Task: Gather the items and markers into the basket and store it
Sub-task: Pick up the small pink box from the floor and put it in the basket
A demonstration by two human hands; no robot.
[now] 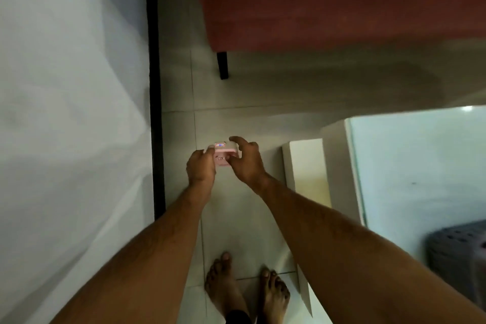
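- I hold a small pink box with a red-and-blue label (221, 151) out in front of me, above the pale tiled floor (236, 97), between my two hands.
- My left hand (201, 167) pinches the box's left side, fingers (209, 150) curled against it.
- My right hand (246, 160) is at the box's right side, thumb and lower fingers touching it, while the index finger arches loosely over the far edge.
- The dark grey perforated plastic basket (457, 258) sits at the near right, on the pale glass-topped desk (420, 166), well apart from the box.
- A red upholstered seat on a black leg (328, 2) stands at the far side, beyond my hands.
- A white sheet-like surface with a black edge (71, 87) fills the left.
- My bare feet (247, 289) stand on the tiles at the near edge, below my forearms.
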